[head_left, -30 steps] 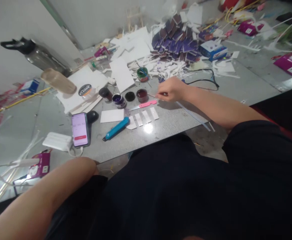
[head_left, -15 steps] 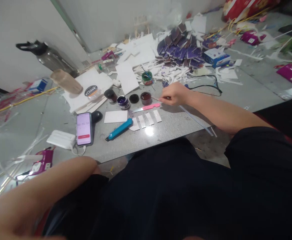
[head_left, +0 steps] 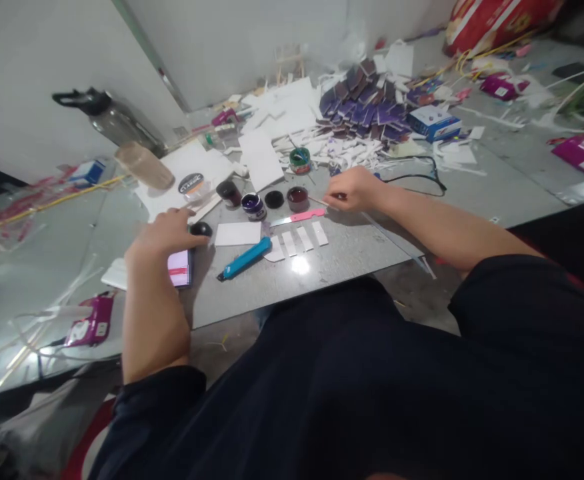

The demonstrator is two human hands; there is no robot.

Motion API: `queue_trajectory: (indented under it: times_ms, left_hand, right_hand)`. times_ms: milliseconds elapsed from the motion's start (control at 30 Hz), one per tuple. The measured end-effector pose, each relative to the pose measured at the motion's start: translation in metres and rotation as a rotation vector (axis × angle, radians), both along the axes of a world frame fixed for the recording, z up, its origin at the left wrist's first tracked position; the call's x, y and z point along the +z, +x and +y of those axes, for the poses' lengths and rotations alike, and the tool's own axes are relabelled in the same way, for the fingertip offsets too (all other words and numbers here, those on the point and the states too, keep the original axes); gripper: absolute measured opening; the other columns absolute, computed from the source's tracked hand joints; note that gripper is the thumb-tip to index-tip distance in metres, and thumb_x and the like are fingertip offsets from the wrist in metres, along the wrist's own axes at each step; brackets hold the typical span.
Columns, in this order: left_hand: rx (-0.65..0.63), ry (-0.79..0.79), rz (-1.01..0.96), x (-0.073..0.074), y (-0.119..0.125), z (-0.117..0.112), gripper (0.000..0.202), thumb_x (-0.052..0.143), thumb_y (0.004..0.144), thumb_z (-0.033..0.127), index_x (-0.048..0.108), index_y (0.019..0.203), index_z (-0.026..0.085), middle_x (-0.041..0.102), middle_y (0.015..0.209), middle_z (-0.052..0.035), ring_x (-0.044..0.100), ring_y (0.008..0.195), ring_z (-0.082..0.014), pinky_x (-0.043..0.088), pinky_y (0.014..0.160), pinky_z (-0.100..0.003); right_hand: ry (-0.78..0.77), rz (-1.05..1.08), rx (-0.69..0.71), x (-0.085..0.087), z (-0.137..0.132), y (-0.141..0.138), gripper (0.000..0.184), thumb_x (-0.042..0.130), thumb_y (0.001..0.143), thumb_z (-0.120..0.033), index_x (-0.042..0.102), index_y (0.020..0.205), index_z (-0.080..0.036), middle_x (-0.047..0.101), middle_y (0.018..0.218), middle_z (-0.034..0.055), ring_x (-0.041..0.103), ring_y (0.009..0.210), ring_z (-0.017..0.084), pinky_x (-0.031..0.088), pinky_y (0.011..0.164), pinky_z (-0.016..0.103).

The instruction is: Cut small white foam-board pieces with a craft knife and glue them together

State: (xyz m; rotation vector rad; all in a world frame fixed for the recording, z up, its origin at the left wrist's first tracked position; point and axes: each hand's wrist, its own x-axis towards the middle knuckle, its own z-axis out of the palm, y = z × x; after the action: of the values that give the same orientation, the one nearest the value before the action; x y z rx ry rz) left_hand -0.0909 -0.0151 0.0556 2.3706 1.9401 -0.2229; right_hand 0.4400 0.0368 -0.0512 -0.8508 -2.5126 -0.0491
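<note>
R hand [head_left: 355, 189], right of ctr, has fingers closed on a thin stick [head_left: 318, 200]; its far end is at or just beside the dark red pot [head_left: 299, 199], ctr of frame. L hand [head_left: 165, 232], left of ctr, is spread, prob. empty, over the phone [head_left: 180, 268]; contact w/ the black rounded item [head_left: 201, 229] unclear. White strips [head_left: 304, 238] lie below pot, mid-frame. Step looks like stick work at pot; next move prob. needs steady R grip.
</note>
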Motion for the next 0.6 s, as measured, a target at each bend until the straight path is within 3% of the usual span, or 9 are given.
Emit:
queue_trajectory:
  times_ms: [33,100,200,267,367,467,600]
  left_hand:
    - [0.059,0.004,0.053,-0.01,-0.002,0.005,0.086,0.086,0.098,0.054,0.075,0.17,0.009,0.075,0.172,-0.0367,0.073,0.159,-0.0617,0.065,0.126,-0.081]
    - [0.139,-0.014,0.118,-0.02,-0.002,0.009,0.068,0.091,0.092,0.046,0.085,0.153,0.017,0.085,0.159,-0.0284,0.079,0.153,-0.0583,0.066,0.127,-0.075]
    - [0.21,-0.069,0.142,-0.018,0.003,0.009,0.04,0.092,0.09,0.043,0.087,0.123,0.022,0.092,0.136,-0.02,0.087,0.132,-0.0529,0.068,0.12,-0.068]
    - [0.232,-0.056,0.144,-0.012,0.01,0.006,0.036,0.094,0.09,0.043,0.086,0.119,0.023,0.093,0.134,-0.0171,0.087,0.13,-0.0502,0.068,0.118,-0.064]
    - [0.211,0.032,0.131,-0.002,0.02,0.0,0.043,0.092,0.097,0.041,0.087,0.135,0.02,0.093,0.141,-0.0173,0.086,0.137,-0.0477,0.068,0.121,-0.06]
    - [0.207,0.145,0.075,0.005,0.03,-0.006,0.055,0.084,0.11,0.042,0.083,0.157,0.014,0.091,0.15,-0.0199,0.084,0.141,-0.0461,0.067,0.125,-0.063]
    - [0.154,0.317,-0.076,0.006,0.039,-0.01,0.058,0.077,0.122,0.043,0.075,0.17,0.01,0.087,0.163,-0.0128,0.077,0.154,-0.0389,0.056,0.144,-0.069]
  right_hand:
    - [-0.003,0.004,-0.002,0.0,0.0,0.001,0.05,0.059,0.121,-0.052,0.07,0.08,-0.027,0.072,0.078,0.0046,0.063,0.076,0.023,0.036,0.071,0.039]
    - [0.0,0.012,0.001,0.001,-0.002,0.003,0.049,0.058,0.121,-0.052,0.073,0.081,-0.026,0.072,0.077,0.0044,0.063,0.075,0.023,0.036,0.071,0.04]
    - [0.001,0.014,0.009,0.002,-0.003,0.005,0.049,0.058,0.12,-0.053,0.075,0.082,-0.026,0.071,0.076,0.0045,0.063,0.075,0.024,0.036,0.071,0.04]
    - [0.001,0.015,0.006,0.004,-0.003,0.007,0.049,0.059,0.12,-0.053,0.076,0.083,-0.027,0.07,0.076,0.0047,0.063,0.075,0.025,0.037,0.071,0.041]
    - [-0.008,0.013,-0.015,0.007,-0.004,0.009,0.048,0.06,0.121,-0.054,0.076,0.084,-0.027,0.07,0.076,0.0046,0.062,0.074,0.025,0.038,0.072,0.042]
    - [-0.027,0.003,-0.03,0.009,-0.006,0.009,0.048,0.061,0.121,-0.054,0.073,0.083,-0.027,0.068,0.076,0.0045,0.062,0.075,0.026,0.039,0.074,0.043]
    - [-0.027,-0.007,-0.019,0.007,-0.006,0.008,0.049,0.059,0.124,-0.054,0.072,0.084,-0.027,0.067,0.076,0.004,0.062,0.076,0.025,0.039,0.075,0.042]
